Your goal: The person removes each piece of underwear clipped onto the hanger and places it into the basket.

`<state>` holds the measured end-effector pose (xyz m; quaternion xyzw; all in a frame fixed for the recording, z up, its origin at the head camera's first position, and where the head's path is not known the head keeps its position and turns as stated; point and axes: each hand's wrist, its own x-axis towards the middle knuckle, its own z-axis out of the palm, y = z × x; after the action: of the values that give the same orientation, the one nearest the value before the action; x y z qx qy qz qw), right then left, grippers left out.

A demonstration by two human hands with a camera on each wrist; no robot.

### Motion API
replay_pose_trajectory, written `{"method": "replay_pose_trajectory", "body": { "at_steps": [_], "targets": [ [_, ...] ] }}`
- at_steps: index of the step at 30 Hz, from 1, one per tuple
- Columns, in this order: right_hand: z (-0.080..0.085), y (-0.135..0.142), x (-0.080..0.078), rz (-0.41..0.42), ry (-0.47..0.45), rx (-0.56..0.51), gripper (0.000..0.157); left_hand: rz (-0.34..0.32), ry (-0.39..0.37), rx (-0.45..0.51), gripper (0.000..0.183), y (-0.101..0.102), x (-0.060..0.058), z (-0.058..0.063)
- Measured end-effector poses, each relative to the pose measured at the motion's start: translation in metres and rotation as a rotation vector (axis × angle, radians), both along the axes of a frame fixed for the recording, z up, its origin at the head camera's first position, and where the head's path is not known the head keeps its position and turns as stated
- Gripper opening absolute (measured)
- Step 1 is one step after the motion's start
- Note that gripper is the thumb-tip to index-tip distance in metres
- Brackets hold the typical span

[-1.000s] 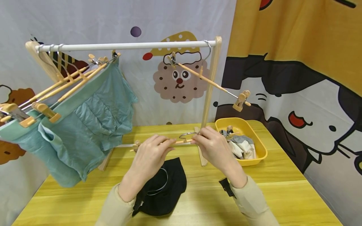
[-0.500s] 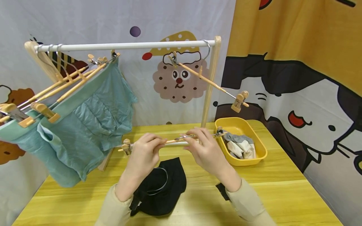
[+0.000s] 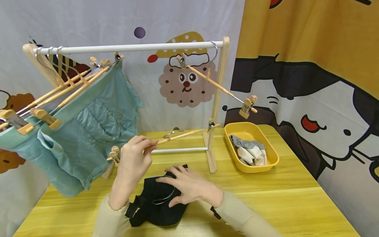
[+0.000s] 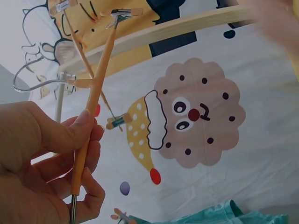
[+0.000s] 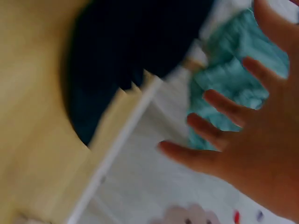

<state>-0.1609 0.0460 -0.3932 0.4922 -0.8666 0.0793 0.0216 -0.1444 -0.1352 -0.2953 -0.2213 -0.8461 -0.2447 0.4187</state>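
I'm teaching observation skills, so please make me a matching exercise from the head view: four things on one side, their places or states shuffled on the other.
Things:
1. Left hand
2. Black cloth
3. Teal clothing
4. Yellow bin

Places or states:
A. Holds grey and white fabric
B. Hangs clipped near the left end of the rack
C. Grips a hanger
D. Lies on the table beneath the right hand

Right pairs: 1-C, 2-D, 3-B, 4-A

Hung garment (image 3: 103, 115) left, tub (image 3: 257, 169) right, held hanger (image 3: 185, 134) between.
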Motion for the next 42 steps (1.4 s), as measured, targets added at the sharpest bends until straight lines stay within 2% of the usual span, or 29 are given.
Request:
{"method": "replay_pose_trajectory", "body": {
  "at_steps": [3, 6, 8, 10, 13, 17, 25, 30, 36, 42],
  "targets": [
    [-0.016, -0.008, 0.001, -0.044, -0.199, 0.189, 0.090, 0.015, -0.009, 0.014, 0.009, -0.003, 0.000, 0.001],
    [-0.026, -0.015, 0.002, -0.049, -0.291, 0.275, 0.096, 0.023, -0.011, 0.020, 0.008, -0.005, 0.000, 0.002],
    [-0.030, -0.019, 0.002, -0.035, -0.272, 0.308, 0.095, 0.028, -0.010, 0.027, 0.008, -0.006, -0.001, 0.002],
    [-0.031, -0.022, 0.001, -0.024, -0.213, 0.336, 0.092, 0.034, -0.009, 0.032, 0.008, -0.007, -0.001, 0.003],
    [-0.030, -0.027, -0.001, -0.007, -0.104, 0.372, 0.080, 0.046, -0.012, 0.043, 0.010, -0.008, -0.002, 0.003],
    [-0.031, -0.031, -0.005, 0.011, -0.050, 0.377, 0.062, 0.060, -0.023, 0.050, 0.008, -0.009, -0.002, 0.004],
    [-0.040, -0.023, -0.015, 0.067, -0.142, 0.207, 0.048, 0.079, -0.021, 0.074, 0.009, -0.013, -0.002, 0.006],
    [-0.036, -0.008, -0.023, 0.065, -0.159, 0.083, 0.041, 0.103, -0.025, 0.088, 0.009, -0.016, -0.002, 0.007],
    [-0.014, 0.025, -0.035, 0.020, -0.092, -0.122, 0.038, 0.131, -0.027, 0.098, 0.007, -0.020, -0.003, 0.008],
    [0.015, 0.066, -0.049, -0.134, 0.003, -0.334, 0.041, 0.146, -0.004, 0.114, 0.008, -0.024, -0.002, 0.012]
  ]
}}
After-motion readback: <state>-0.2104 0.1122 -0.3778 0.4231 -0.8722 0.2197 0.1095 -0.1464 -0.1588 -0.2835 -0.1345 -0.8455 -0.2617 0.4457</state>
